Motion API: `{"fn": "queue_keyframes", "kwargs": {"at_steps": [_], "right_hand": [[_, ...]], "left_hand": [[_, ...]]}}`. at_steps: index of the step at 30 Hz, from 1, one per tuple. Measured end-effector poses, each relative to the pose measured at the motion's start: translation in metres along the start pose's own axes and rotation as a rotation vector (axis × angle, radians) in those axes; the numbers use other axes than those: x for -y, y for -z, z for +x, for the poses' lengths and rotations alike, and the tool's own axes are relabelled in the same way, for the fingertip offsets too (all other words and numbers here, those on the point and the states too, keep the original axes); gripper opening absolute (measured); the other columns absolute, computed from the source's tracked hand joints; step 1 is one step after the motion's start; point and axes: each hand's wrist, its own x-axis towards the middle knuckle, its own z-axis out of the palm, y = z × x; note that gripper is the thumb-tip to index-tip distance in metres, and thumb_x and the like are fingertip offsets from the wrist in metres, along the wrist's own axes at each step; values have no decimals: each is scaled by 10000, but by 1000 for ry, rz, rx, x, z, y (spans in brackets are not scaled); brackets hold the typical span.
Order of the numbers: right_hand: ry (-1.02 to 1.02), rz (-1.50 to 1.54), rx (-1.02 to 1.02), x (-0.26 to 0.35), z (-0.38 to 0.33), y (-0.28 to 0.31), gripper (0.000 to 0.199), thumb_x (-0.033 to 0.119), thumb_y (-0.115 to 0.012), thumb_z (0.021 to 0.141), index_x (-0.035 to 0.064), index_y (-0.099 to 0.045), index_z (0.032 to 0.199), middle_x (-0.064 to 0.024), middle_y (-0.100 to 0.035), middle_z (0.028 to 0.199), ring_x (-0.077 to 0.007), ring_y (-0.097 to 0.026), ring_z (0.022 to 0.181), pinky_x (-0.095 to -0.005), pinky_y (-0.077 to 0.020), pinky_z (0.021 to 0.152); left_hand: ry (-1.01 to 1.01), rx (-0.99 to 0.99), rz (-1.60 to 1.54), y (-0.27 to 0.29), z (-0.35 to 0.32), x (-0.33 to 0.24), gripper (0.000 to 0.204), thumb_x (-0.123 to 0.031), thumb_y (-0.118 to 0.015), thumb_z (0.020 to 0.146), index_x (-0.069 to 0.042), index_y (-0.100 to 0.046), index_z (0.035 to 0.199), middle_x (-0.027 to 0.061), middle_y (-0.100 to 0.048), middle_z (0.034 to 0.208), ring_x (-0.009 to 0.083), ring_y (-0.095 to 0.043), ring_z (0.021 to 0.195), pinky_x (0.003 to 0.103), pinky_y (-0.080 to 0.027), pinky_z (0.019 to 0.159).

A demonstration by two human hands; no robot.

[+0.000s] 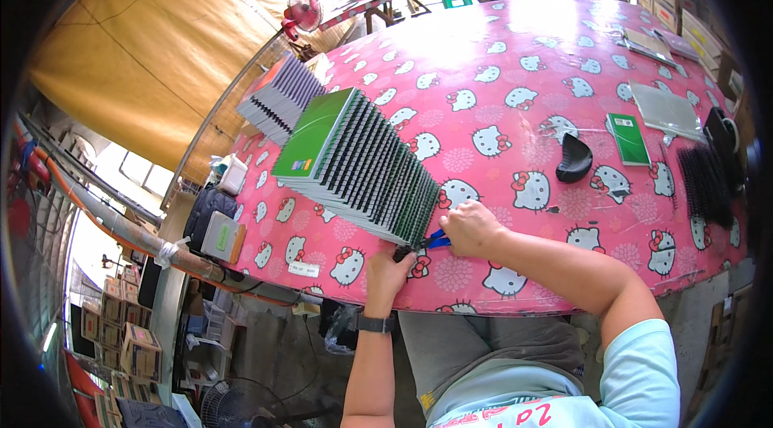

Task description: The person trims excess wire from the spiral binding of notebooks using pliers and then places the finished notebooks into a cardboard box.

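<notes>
A tall stack of spiral notebooks (322,134) with green covers and black coil bindings stands near the table's front edge, its coils facing right. At the stack's lower front corner my left hand (389,271) is closed, thumb and fingers pinching the dark coil end of a low notebook; part of the fingers is hidden. My right hand (473,228) is wrapped round blue-handled pliers (439,239), just right of the same corner. The pliers' tip points left at the coil and is too small to make out clearly.
A pink patterned table (451,134) spreads ahead. A second notebook stack (282,98) stands behind the first. To the right lie a black curved object (574,159), a green booklet (628,139), a clear plastic sheet (667,110) and a bunch of black coils (702,186).
</notes>
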Motion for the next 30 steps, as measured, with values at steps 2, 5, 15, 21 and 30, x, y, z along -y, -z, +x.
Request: {"fn": "queue_keyframes", "kwargs": {"at_steps": [2,5,15,21,30], "right_hand": [[9,-23,-21,-4,-3,-1,293,264,-657,679,39,-633,865,-111,-636,846,-258,-618,876,-384,-462,811],[59,-110,-137,-5,-5,-4,280,247,-638,690,31,-631,867,-118,-634,861,-255,-611,911,-403,-455,836],[37,-111,58,6,-1,10,238,195,-569,751,25,-631,906,-125,-642,903,-232,-599,955,-387,-440,832],[-56,-13,-184,-6,-16,6,258,229,-650,685,56,-623,875,-128,-641,906,-254,-610,923,-375,-461,796],[-375,868,-624,-70,-87,-8,270,115,-685,794,0,-592,1020,-43,-584,815,-103,-516,728,-252,-435,689]], "left_hand": [[34,26,-16,-1,1,-1,293,-285,-698,745,-5,-689,830,136,-621,592,242,-631,560,360,-464,545],[43,10,25,1,-4,-4,301,-294,-702,742,-2,-686,816,157,-632,623,272,-643,593,375,-474,564],[-141,-113,309,-15,-7,-11,317,-285,-654,772,1,-648,907,215,-641,757,387,-626,724,456,-488,631],[-124,-201,145,-1,-24,11,306,-259,-573,854,29,-575,958,233,-627,859,386,-612,812,428,-472,704],[-14,-1213,272,133,-118,99,199,-179,-533,923,3,-509,1000,170,-551,944,340,-552,857,399,-437,769]]}}
